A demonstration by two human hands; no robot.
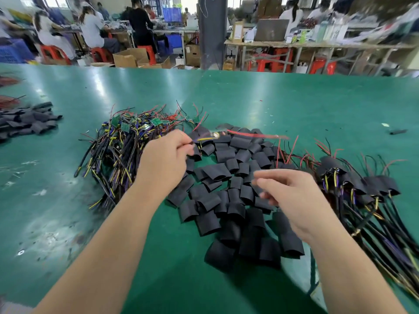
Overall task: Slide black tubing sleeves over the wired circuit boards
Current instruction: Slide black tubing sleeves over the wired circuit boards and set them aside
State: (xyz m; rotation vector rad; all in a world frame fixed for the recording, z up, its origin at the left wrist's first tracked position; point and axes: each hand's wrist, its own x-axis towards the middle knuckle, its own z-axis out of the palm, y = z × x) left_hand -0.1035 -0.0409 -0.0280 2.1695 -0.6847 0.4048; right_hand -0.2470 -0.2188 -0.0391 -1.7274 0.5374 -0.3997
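A wide workshop bench covered in a glossy green mat (249, 98) fills the view. Seated workers, red plastic stools (54, 53) and cardboard boxes (130, 57) are blurred in the room behind it. The left hand (165, 159) is raised above the mat with its fingers curled in, thumb and forefinger pinching the yellow and dark leads of one small wired circuit board (215, 135). The board is blurred and hangs in the air just beyond the fingertips, and a thin red wire (256, 134) trails from it to the right. The right hand (292, 200) hovers lower and nearer the body, its fingers loosely parted and blurred, with nothing visible in its grasp. Beneath and between both hands lies a spread heap of short black tubing sleeves (226, 196), flattened and overlapping on the mat. Just to the outer side of the left hand sits a tangled pile of bare green circuit boards (122, 141) with red, yellow, purple and black wires. To the outer side of the right hand lies a bundle of sleeved boards on black cables (362, 193), black tubing covering the board ends and red leads sticking up. Well off to the left of the left hand, a second heap of black sleeves (27, 121) rests on the mat
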